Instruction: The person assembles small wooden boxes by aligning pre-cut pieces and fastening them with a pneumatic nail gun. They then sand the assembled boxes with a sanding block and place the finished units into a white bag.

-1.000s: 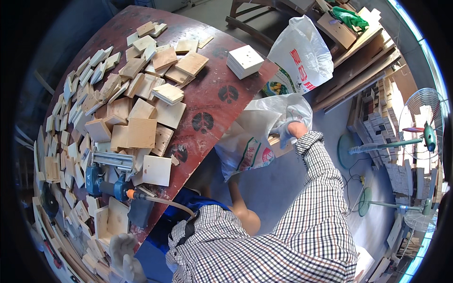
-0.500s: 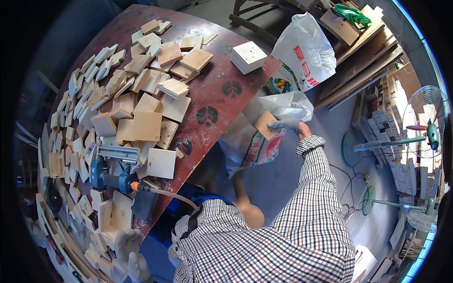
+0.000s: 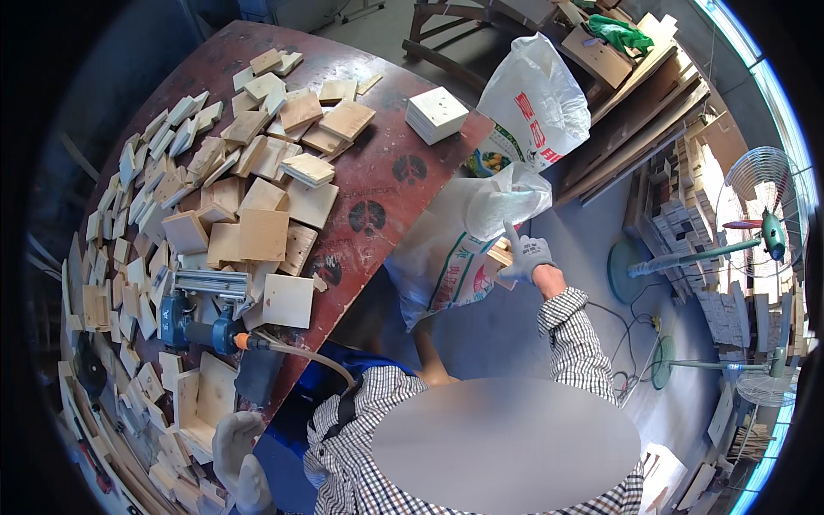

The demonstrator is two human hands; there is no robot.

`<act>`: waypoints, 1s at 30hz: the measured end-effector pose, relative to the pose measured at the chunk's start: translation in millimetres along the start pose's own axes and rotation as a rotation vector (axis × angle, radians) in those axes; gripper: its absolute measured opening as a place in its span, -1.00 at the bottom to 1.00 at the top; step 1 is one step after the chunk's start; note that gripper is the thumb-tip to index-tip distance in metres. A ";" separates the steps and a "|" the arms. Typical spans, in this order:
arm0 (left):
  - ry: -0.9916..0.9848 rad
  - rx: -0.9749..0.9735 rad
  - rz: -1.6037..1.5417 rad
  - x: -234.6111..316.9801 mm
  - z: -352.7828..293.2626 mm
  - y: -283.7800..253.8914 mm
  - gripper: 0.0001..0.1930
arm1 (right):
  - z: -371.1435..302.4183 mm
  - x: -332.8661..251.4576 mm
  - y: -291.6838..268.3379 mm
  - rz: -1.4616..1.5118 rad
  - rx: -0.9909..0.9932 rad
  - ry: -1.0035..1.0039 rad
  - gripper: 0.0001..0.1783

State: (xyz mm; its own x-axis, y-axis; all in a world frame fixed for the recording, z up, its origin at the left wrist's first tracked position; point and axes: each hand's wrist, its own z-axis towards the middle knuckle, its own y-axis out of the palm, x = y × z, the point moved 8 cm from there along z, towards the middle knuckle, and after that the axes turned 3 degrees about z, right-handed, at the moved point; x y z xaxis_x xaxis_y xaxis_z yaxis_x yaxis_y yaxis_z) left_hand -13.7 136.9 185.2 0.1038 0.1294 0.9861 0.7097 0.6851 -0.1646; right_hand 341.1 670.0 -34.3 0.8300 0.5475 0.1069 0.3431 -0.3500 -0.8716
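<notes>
Beside a white woven sack (image 3: 468, 210) that hangs open at the table's right edge, my right hand (image 3: 528, 257) in a grey glove is closed on a small wooden board (image 3: 500, 252). Its index finger points up along the sack, and the glove covers most of the board. My left hand (image 3: 238, 455), in a whitish glove, is at the table's near edge next to an open wooden box (image 3: 210, 390); its thumb and fingers are apart. A blue air nailer (image 3: 202, 333) with a hose lies among the boards above that box.
Many loose wooden boards (image 3: 262, 233) cover the left of the dark red table (image 3: 360, 77). A neat stack of square boards (image 3: 436, 116) stands near its right corner. A second white sack (image 3: 549, 94) is behind. Green fans (image 3: 772, 232) and cables (image 3: 631, 322) are to the right.
My right hand has turned and dropped slightly beside the sack, still with the board, which now shows only in part. My left hand has stayed near the box. The whole view has shifted slightly.
</notes>
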 end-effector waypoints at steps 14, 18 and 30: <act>-0.041 -0.040 0.012 22.4 11.5 35.6 -0.38 | 39.5 -4.3 -43.4 -0.010 0.227 -0.064 -0.13; 0.000 -0.143 0.104 30.6 17.2 36.1 -0.38 | 41.2 -11.2 -4.0 -0.095 0.138 -0.291 0.41; -0.077 -0.051 0.016 17.1 -1.1 18.4 -0.37 | 94.2 -20.8 13.2 -0.138 0.775 -0.033 0.00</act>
State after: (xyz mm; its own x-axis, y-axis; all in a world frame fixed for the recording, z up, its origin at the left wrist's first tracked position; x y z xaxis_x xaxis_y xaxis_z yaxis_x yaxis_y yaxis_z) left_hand 1.9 151.0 199.1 0.0628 0.1957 0.9787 0.7433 0.6452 -0.1767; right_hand 286.9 725.6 -93.1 0.7848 0.5737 0.2345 0.0273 0.3460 -0.9378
